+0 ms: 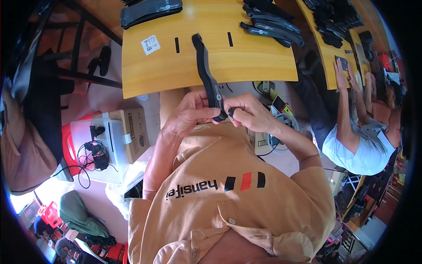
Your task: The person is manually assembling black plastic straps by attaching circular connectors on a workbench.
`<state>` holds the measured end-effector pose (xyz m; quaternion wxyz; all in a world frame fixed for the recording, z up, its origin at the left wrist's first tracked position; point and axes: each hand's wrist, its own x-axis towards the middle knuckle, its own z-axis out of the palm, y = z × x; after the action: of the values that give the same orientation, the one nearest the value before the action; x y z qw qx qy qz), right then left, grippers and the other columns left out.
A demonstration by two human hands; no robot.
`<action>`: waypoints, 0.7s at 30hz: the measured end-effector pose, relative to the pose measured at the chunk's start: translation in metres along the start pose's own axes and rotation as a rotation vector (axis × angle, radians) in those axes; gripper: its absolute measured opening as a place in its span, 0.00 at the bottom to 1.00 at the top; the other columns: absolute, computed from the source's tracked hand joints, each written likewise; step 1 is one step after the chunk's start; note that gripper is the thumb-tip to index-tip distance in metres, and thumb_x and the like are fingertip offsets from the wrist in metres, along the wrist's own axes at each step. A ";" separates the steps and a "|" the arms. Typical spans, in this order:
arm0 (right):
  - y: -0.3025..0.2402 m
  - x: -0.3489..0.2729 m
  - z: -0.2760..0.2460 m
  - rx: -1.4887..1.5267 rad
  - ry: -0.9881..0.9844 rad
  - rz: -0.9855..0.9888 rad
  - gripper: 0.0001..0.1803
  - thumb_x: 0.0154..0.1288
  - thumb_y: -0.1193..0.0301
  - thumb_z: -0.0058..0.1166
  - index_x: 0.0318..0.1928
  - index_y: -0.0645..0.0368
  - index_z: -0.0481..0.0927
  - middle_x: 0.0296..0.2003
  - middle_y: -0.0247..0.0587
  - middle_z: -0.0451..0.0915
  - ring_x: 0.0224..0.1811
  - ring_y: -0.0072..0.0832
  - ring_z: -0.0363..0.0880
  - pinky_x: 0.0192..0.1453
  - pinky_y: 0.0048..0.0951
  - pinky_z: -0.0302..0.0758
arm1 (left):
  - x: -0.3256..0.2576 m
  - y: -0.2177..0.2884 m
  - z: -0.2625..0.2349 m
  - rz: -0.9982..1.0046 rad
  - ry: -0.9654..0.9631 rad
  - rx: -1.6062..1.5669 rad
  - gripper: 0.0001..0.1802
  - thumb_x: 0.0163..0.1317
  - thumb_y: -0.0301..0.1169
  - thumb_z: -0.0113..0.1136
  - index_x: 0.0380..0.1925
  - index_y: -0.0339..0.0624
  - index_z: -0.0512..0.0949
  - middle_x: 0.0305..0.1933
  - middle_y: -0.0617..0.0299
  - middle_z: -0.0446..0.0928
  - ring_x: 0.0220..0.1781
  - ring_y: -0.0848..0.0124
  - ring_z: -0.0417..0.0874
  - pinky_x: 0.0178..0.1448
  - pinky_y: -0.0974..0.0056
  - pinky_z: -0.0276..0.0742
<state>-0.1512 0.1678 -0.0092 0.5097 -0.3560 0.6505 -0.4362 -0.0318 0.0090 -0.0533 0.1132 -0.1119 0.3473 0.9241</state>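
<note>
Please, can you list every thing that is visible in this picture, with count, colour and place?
strap: one, black, held in both hands, far end lying on the table
table: one, yellow wood, ahead
strap piles: two, black, table's far corners
label: one, white, table left
cardboard box: one, brown, floor left
plastic container: one, clear, beside the box
co-worker: one, light shirt, right
left hand: on strap end
right hand: on strap end

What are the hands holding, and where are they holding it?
Both the left hand and right hand pinch the near end of a long, curved black strap.
</note>
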 end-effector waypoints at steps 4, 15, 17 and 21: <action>-0.004 0.002 -0.005 -0.317 0.033 -0.232 0.05 0.52 0.76 0.47 0.28 0.63 0.76 0.13 0.43 0.67 0.14 0.30 0.66 0.21 0.31 0.60 | 0.001 0.006 0.008 0.086 0.121 0.129 0.19 0.51 0.23 0.62 0.45 0.33 0.72 0.37 0.59 0.77 0.35 0.75 0.79 0.38 0.72 0.77; 0.000 0.006 -0.001 -0.070 -0.183 -0.149 0.05 0.53 0.73 0.47 0.25 0.62 0.74 0.10 0.38 0.65 0.10 0.26 0.64 0.18 0.28 0.59 | -0.006 0.017 0.002 -0.094 -0.001 0.194 0.20 0.48 0.19 0.62 0.43 0.31 0.71 0.38 0.56 0.77 0.37 0.72 0.80 0.40 0.70 0.78; 0.005 0.007 0.005 0.174 -0.191 -0.059 0.09 0.55 0.71 0.47 0.22 0.62 0.72 0.09 0.34 0.65 0.10 0.21 0.62 0.15 0.23 0.57 | -0.008 0.012 -0.004 -0.121 -0.062 -0.016 0.19 0.51 0.19 0.61 0.44 0.31 0.70 0.37 0.55 0.78 0.36 0.71 0.80 0.38 0.68 0.79; 0.004 0.011 0.005 0.936 -0.142 0.250 0.18 0.62 0.63 0.48 0.17 0.56 0.68 0.08 0.28 0.63 0.08 0.13 0.59 0.11 0.15 0.52 | -0.013 0.015 -0.003 -0.154 -0.049 -0.131 0.20 0.52 0.19 0.61 0.45 0.30 0.69 0.38 0.54 0.78 0.37 0.69 0.81 0.40 0.67 0.79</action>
<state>-0.1493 0.1581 -0.0175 0.7068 -0.0366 0.3859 -0.5918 -0.0233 -0.0052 -0.0427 0.1846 -0.1228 0.2736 0.9360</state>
